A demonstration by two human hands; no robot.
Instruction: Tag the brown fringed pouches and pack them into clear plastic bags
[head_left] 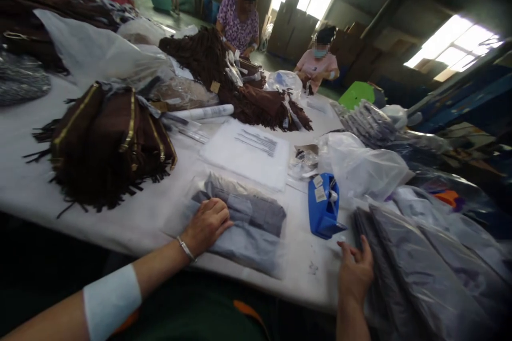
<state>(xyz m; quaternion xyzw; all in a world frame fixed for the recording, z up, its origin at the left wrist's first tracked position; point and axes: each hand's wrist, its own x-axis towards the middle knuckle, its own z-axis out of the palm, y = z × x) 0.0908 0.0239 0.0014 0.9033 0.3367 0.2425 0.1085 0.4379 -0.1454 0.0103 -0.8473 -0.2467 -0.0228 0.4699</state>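
My left hand [208,224] rests on a flat clear bag with folded grey cloth [256,229] inside, near the table's front edge. Its fingers are bent and pressed together on the bag; whether they grip anything is hidden. Right of the bag stands a blue tape dispenser [319,210]. Just below the dispenser is my right hand [355,269], raised, with thumb and fingers apart; nothing clear shows between them. Behind the grey bag lies a stack of white printed plastic bags [248,152].
Brown fringed bags with gold zippers [108,144] are heaped at left, more brown fringed pieces [256,106] behind. Packed grey bags [432,266] are piled at right beside crumpled clear plastic [360,165]. Two people [240,18] work across the table; another stands at upper left.
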